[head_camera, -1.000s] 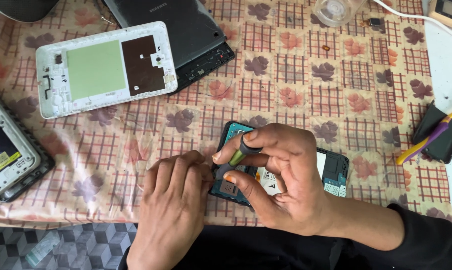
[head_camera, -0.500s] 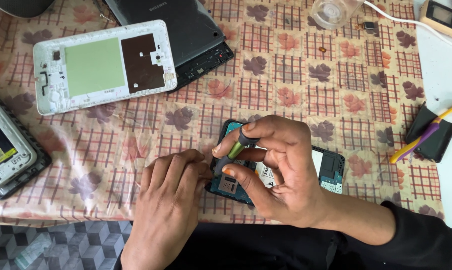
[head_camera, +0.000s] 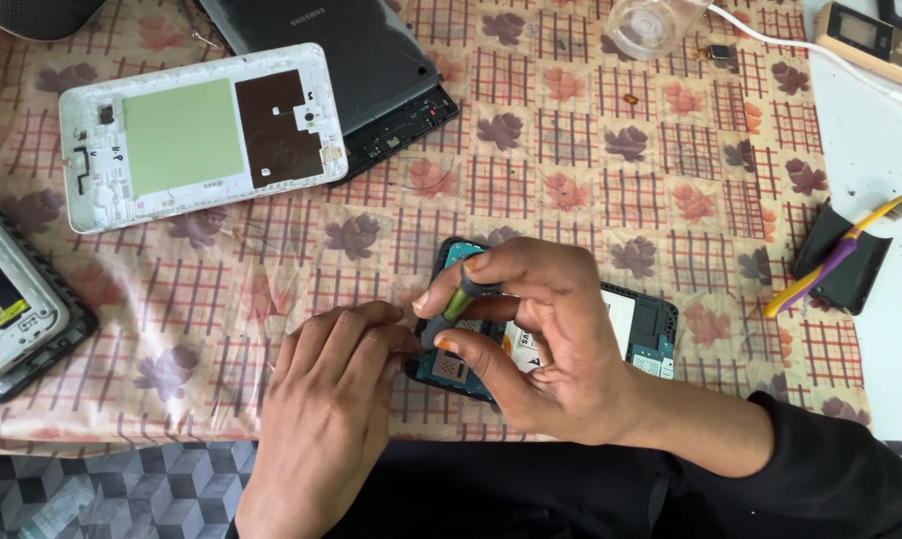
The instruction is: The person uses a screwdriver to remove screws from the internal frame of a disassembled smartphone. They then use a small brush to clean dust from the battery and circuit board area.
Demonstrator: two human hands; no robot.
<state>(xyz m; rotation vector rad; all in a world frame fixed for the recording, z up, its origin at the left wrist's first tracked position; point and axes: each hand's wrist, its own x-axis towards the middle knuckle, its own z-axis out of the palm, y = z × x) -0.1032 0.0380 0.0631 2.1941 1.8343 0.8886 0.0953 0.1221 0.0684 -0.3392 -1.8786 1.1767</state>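
Observation:
An opened phone (head_camera: 643, 331) with a dark frame and teal circuit board lies on the patterned cloth near the table's front edge. My right hand (head_camera: 536, 334) is over it, thumb and fingers shut on a small screwdriver (head_camera: 459, 298) with a green and grey handle, its tip pointing down at the phone's left end. My left hand (head_camera: 326, 399) rests flat on the cloth beside the phone, fingertips touching its left edge. Most of the phone is hidden under my right hand.
A white tablet back frame (head_camera: 197, 135) lies at the upper left, a dark tablet shell (head_camera: 356, 70) behind it. Another opened device (head_camera: 12, 309) sits at the left edge. A toothbrush on a dark pad (head_camera: 840, 258) lies right; a clear cup (head_camera: 656, 25) and a small meter (head_camera: 870, 38) stand at the back.
Both hands stay on the phone; the view has shifted slightly, and my right hand's fingers have moved a little around the screwdriver.

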